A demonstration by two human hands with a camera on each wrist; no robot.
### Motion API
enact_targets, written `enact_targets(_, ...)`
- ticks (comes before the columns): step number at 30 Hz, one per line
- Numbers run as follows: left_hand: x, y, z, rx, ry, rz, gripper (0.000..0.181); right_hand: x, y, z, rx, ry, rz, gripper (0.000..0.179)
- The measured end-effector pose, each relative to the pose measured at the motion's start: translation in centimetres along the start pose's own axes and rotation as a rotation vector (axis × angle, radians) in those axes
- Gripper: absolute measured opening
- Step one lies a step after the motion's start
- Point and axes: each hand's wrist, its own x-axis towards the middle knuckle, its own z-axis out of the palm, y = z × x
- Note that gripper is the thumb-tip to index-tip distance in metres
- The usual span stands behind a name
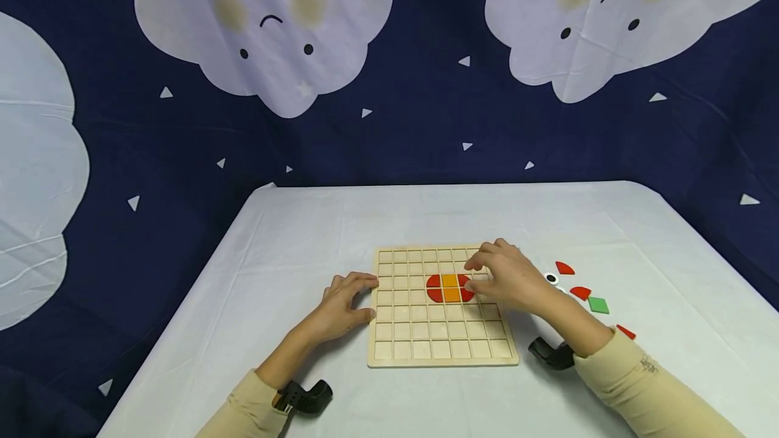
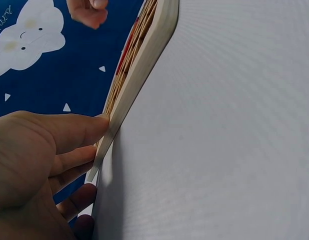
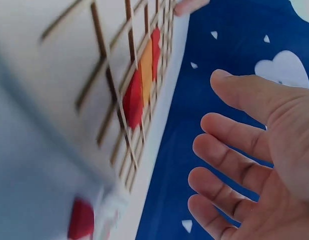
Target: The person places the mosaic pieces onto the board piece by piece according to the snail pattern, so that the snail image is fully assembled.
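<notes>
A wooden grid board [image 1: 433, 331] lies on the table. Set in its cells are orange square pieces [image 1: 450, 294] with red quarter-round pieces [image 1: 433, 281] at either side, forming an oval. My left hand [image 1: 341, 308] rests against the board's left edge, its thumb and fingertips touching the rim. Above the right part of the oval hovers my right hand [image 1: 510, 279]. In the right wrist view, its fingers [image 3: 229, 155] are relaxed and spread, with nothing between them, apart from the board.
Right of the board lie loose red pieces [image 1: 564, 268], a green rhombus [image 1: 598, 305] and a white round eye piece [image 1: 551, 278]. A white cloth covers the table [image 1: 304, 228]. Behind it hangs a dark blue curtain [image 1: 420, 134] with white clouds.
</notes>
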Motion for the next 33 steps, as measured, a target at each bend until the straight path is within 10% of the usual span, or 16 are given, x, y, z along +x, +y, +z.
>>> enact_targets(14, 0.0, 0.1, 0.0, -0.002, 0.002, 0.004, 0.05, -5.6, 5.7, -3.9, -0.051, 0.07, 0.091, 0.029)
enact_targets(33, 0.0, -0.1, 0.0, 0.007, 0.004, 0.007, 0.05, -11.6, 13.2, -3.5, -0.028, 0.014, 0.307, 0.035)
